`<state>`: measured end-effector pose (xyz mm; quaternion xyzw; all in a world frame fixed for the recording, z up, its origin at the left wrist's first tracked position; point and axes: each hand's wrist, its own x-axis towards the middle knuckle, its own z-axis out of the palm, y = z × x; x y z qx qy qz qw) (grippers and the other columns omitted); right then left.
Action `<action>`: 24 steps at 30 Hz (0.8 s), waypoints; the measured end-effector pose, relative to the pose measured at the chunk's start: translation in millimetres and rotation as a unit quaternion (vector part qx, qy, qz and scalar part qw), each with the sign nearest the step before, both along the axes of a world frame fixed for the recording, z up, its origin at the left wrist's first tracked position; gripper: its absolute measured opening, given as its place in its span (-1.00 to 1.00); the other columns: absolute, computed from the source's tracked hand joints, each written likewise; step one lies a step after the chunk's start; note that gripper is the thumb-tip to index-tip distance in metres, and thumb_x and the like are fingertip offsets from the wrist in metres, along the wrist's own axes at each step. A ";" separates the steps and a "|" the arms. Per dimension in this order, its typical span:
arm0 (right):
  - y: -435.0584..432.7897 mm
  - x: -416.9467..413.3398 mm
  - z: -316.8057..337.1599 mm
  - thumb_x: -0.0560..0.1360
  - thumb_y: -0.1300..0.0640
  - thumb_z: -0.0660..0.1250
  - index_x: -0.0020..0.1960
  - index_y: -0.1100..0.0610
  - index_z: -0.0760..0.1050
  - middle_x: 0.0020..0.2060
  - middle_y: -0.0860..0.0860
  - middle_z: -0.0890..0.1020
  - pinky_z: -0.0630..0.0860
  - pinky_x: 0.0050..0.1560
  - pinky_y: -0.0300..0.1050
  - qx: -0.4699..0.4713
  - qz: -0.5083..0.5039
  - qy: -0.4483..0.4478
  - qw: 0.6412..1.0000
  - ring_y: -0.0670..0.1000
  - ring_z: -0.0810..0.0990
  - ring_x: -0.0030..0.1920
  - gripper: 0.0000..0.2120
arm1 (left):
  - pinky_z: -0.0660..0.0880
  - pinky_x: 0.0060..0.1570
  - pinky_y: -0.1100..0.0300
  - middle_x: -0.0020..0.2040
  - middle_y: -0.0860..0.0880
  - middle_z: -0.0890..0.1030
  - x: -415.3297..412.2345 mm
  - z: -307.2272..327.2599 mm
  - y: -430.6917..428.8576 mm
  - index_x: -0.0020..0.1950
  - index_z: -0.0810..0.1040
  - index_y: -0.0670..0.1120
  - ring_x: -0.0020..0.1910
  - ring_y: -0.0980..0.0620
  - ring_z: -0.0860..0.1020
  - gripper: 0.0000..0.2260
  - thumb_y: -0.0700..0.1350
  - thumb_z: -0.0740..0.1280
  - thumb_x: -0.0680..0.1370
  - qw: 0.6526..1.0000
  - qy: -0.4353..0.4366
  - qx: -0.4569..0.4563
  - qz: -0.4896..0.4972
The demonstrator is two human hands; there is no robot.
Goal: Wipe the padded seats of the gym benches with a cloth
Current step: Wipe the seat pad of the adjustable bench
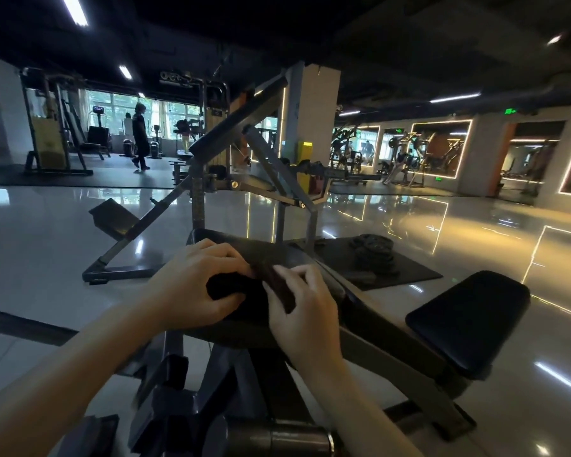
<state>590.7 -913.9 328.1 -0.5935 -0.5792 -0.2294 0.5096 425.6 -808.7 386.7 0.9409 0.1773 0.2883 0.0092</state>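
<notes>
Hands [192, 285] [305, 308] round dark, bunched cloth [276, 283]

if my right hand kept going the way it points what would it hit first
Most likely the left hand: the right hand points up and left along the dark cloth both grip, and the left fingers lie just ahead. Depth is unclear.

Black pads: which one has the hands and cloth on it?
The middle pad, beneath the left hand, right hand and cloth; the rounded pad at right is untouched.
</notes>
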 end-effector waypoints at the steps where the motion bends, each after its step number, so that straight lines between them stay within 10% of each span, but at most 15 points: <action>1: -2.1 9.1 -1.7 0.55 0.02 0.35 0.19 0.07 0.59 -0.06 -0.09 0.50 0.39 -0.04 -0.50 -0.004 -0.010 -0.026 1.000 -0.22 0.48 -0.09 -0.75 | 0.33 0.04 0.30 0.08 0.31 0.48 0.4 0.1 -0.1 0.15 0.53 0.29 0.11 0.27 0.37 -0.66 0.25 0.22 0.40 1.000 0.000 0.004 -0.001; 11: -11.1 80.9 -22.5 0.55 0.04 0.33 0.17 0.13 0.60 -0.12 -0.13 0.44 0.45 -0.24 -0.39 0.017 -0.079 0.021 0.996 -0.18 0.48 -0.21 -0.74 | 0.23 -0.22 0.41 -0.02 0.22 0.41 26.3 21.8 -24.4 0.07 0.49 0.19 0.00 0.24 0.38 -0.77 0.26 0.23 0.51 0.990 0.074 0.092 0.073; 24: -17.1 122.3 -28.8 0.56 0.05 0.36 0.20 0.12 0.60 -0.05 -0.02 0.56 0.30 -0.13 -0.44 -0.041 -0.136 0.163 0.976 -0.21 0.47 -0.12 -0.74 | 0.34 0.09 0.23 0.27 0.09 0.39 60.9 9.2 -46.5 0.40 0.33 0.16 0.24 0.10 0.33 -0.62 0.19 0.16 0.59 0.983 0.102 0.123 0.092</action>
